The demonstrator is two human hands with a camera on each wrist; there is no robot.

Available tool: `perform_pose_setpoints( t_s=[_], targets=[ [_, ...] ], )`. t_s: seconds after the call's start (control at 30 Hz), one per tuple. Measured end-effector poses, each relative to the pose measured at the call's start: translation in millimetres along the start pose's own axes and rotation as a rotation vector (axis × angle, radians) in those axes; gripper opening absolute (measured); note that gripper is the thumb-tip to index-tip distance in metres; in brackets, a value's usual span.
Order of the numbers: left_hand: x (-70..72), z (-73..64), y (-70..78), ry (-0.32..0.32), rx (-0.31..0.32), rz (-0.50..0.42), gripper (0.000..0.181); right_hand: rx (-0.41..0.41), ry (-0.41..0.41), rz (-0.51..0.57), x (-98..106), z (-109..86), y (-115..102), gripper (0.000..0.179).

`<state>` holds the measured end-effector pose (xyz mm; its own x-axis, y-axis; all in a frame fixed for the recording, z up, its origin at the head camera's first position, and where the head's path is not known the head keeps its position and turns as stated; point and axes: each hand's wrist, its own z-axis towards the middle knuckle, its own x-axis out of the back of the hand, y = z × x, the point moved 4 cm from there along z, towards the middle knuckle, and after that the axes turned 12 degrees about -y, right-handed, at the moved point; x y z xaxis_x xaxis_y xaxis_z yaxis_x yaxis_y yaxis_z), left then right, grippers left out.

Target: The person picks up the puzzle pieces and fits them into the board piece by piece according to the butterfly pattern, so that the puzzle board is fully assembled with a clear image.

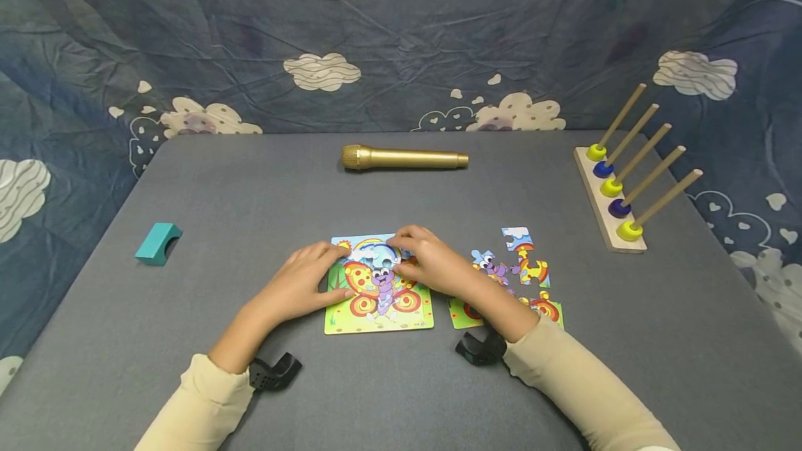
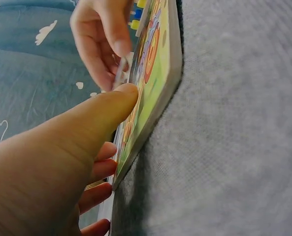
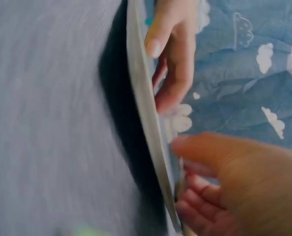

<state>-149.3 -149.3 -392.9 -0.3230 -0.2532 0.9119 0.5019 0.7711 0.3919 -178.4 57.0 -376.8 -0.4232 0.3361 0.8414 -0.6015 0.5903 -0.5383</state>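
While the left hand (image 1: pixel 307 277) steadied the board (image 1: pixel 379 326), the right hand (image 1: pixel 432 259) worked over its upper part, on the side toward the counter's (image 1: pixel 263 179) far edge. The board lay about midway between the counter's left and right edges, butterfly print upward. The left hand was relaxed, its thumb on the board's face and its fingers about the left margin. The right hand appeared to pinch a piece (image 1: pixel 379 253) between thumb and fingers, although its own fingers partly hid the grip. Loose pieces (image 1: pixel 534 271) lay toward the counter's right edge, some partly covered by the right forearm (image 1: pixel 501 308). The step, judged to be the fitting of the sky region, called for turning the piece until its printed lines met those of its neighbours, lowering it level, and pressing it flat with a fingertip rather than forcing a tab. Light, steady pressure from the left hand would best have kept the board from sliding; a raised right forearm would have spared the loose pieces from being dragged.
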Motion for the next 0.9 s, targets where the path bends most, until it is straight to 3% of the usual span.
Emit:
perform_pose_setpoints(
  t_s=[0.37,0.9],
  targets=[
    [-3.5,0.7,0.4,0.006,-0.031,0.030,0.058,0.023,-0.003,-0.025,-8.9,13.9,-1.0,0.038],
    [-4.4,1.8,3.4,0.003,0.005,0.055,0.057,0.007,-0.045,0.029,-8.6,18.7,3.0,0.037]
  ],
)
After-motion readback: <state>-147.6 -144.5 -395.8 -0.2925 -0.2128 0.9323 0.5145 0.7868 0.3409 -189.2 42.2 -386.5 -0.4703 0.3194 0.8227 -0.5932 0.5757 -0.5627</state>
